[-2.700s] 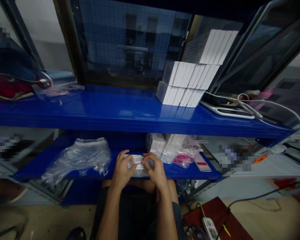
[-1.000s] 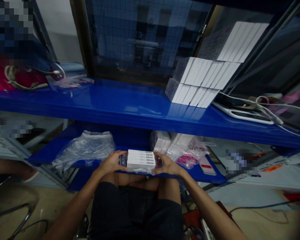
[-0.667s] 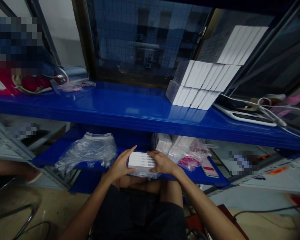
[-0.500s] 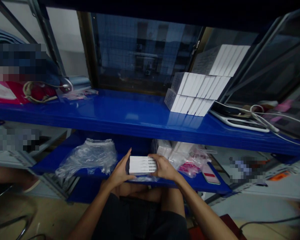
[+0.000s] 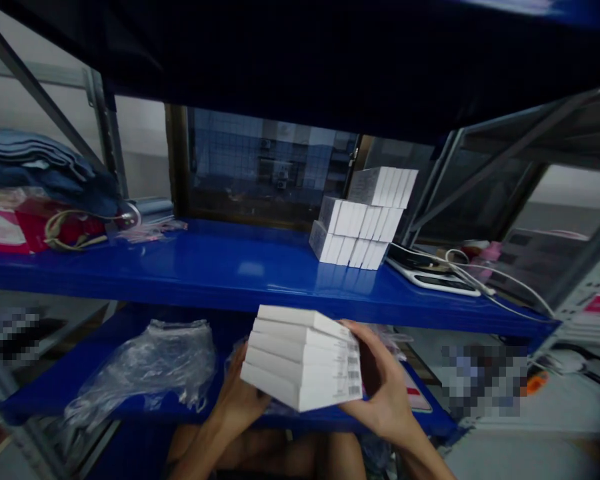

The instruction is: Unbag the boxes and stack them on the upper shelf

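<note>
A small stack of flat white boxes [image 5: 300, 363] is held up in front of the lower shelf, tilted, with barcode labels on the end facing right. My left hand [image 5: 240, 393] grips the stack at its lower left, its fingers partly hidden behind the boxes. Around the right end, my right hand [image 5: 380, 383] clasps it with the thumb below and fingers above. On the upper blue shelf [image 5: 240, 267], more white boxes [image 5: 360, 220] are piled in stepped rows, beyond the held stack and to its right.
Clear plastic bags [image 5: 155, 363] lie on the lower shelf at left. A white scale [image 5: 440, 280] with white cables sits right of the piled boxes. A phone [image 5: 417, 393] is partly hidden behind my right hand. Folded cloth [image 5: 40, 163] and a red box [image 5: 35, 227] occupy the far left.
Both hands have lifted the stack of boxes closer to me and turned it, so its long side now shows. The head view has tilted up, bringing the top shelf's underside into sight.
</note>
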Tool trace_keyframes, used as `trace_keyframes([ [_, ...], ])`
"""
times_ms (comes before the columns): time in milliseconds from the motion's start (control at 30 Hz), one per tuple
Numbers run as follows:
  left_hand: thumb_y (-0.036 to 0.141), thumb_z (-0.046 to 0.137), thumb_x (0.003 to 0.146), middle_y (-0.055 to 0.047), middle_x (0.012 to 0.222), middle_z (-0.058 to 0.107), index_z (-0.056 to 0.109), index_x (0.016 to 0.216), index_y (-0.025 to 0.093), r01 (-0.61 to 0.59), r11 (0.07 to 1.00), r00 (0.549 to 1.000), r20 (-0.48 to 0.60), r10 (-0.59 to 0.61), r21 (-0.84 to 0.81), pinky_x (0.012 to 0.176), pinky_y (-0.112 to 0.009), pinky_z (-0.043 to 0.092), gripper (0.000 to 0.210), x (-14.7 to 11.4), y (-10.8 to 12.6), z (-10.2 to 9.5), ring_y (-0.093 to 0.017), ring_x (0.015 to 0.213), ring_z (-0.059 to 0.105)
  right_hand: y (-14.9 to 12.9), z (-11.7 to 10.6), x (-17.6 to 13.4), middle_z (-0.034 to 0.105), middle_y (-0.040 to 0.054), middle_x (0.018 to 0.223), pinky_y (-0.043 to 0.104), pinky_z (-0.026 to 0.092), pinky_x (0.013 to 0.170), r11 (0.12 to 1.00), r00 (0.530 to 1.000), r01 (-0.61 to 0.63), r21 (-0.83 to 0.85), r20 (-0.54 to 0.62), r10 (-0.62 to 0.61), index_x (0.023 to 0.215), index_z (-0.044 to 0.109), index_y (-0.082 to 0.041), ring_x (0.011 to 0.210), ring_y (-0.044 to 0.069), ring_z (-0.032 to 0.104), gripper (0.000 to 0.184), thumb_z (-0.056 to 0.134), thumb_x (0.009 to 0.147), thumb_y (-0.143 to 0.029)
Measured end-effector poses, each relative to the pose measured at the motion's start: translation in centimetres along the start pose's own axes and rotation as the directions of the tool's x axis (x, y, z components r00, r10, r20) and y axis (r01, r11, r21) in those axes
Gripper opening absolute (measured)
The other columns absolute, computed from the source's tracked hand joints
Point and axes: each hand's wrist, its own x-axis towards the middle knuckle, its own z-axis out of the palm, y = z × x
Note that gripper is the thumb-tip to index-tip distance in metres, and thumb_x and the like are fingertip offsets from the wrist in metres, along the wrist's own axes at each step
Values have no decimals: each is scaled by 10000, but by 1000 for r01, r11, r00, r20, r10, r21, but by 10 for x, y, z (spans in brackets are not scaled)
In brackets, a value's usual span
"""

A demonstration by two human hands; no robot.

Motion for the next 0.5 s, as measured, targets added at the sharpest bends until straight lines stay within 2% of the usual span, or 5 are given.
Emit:
trace_keyframes([
  [133, 197, 631, 905, -13, 1090, 787, 707, 1252, 418, -344, 939, 939, 13, 344, 25, 952, -479, 617, 418, 25, 83, -24, -278, 995, 749, -27, -8, 41, 648, 145, 1357, 479, 593, 991, 999, 978, 20, 33, -206, -12, 1420, 543, -258, 1214, 346, 663, 808, 890, 701, -383],
  [233, 232, 715, 871, -48, 1394, 652, 584, 1433, 401, -437, 898, 862, -260, 436, 59, 1116, -553, 519, 601, 69, 146, -49, -343, 1287, 619, -46, -8, 89, 659, 125, 1316, 447, 603, 957, 1000, 939, 10, 7, -344, -7, 1403, 524, -260, 1162, 310, 687, 744, 854, 756, -420],
  [300, 326, 819, 800, -29, 1639, 384, 499, 1509, 391, -425, 903, 855, -303, 422, 59, 1227, -617, 370, 780, 112, 178, -59, -402, 1501, 367, -55, -9, 125, 679, 101, 1256, 414, 623, 871, 1000, 927, 8, -23, -374, -16, 1421, 489, -275, 1073, 279, 715, 710, 795, 810, -471],
  [400, 358, 874, 744, -15, 1735, 106, 396, 1570, 361, -487, 874, 823, -341, 454, -12, 1233, -634, 335, 954, 187, 202, -61, -435, 1554, 230, -59, -18, 185, 710, 78, 1140, 404, 609, 814, 987, 935, 36, -159, -342, -89, 1398, 523, -258, 960, 252, 720, 639, 701, 863, -558],
  [500, 326, 793, 839, -84, 1701, 241, 412, 1561, 300, -509, 854, 801, -423, 424, -108, 1248, -605, 306, 817, 261, 206, -59, -402, 1550, 262, -57, -34, 241, 726, 89, 1069, 461, 547, 926, 907, 948, 32, -419, -274, -160, 1227, 679, -210, 992, 271, 684, 535, 660, 868, -606],
])
